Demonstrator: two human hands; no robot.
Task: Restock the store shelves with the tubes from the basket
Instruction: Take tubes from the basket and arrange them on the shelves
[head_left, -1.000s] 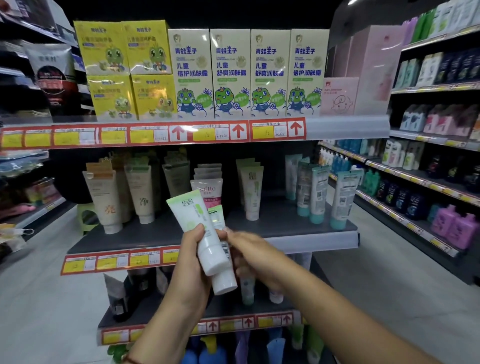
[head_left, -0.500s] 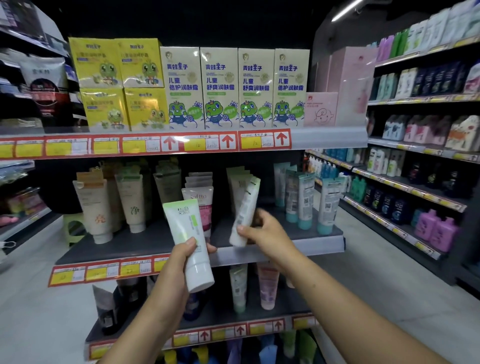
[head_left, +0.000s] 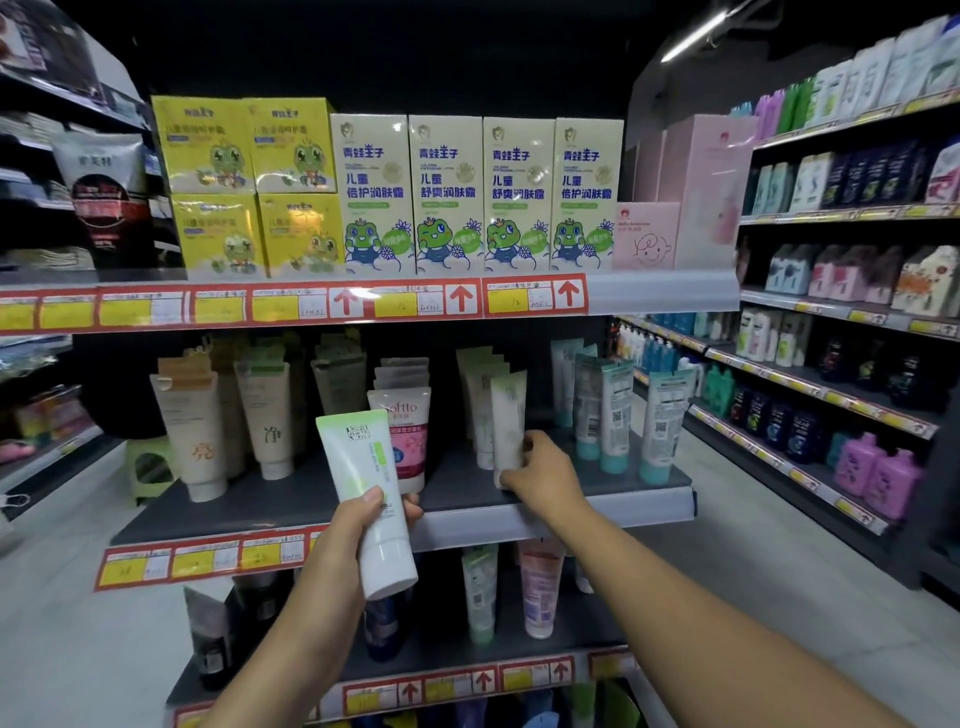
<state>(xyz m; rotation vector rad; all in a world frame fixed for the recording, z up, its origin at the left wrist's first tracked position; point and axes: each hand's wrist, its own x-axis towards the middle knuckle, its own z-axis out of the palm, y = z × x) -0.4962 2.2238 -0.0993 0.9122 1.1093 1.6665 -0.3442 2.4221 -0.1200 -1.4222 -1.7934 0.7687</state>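
While the left hand (head_left: 358, 525) grips a white-and-green tube (head_left: 371, 499) cap down, thumb across its front and fingers curled behind, the right hand (head_left: 540, 475) reaches further in and holds a second pale tube (head_left: 508, 421) near its foot. That second tube stands upright, cap down, on the middle shelf (head_left: 291, 506), its cap hidden by the right hand's fingers, at the front of a row of like tubes (head_left: 478, 384) running back behind it. The left hand's tube is tilted, its flat end leaning up and left, and hangs in front of the shelf's edge without touching it. Just beyond the left hand stands a pink tube (head_left: 408, 431); further left of it stand beige tubes (head_left: 189, 421). Right of the right hand stand teal-capped tubes (head_left: 660, 421). Above both hands, frog-printed boxes (head_left: 447, 195) line the upper shelf (head_left: 660, 291). Below the hands, more tubes (head_left: 540, 587) stand on the lower shelf (head_left: 597, 631).
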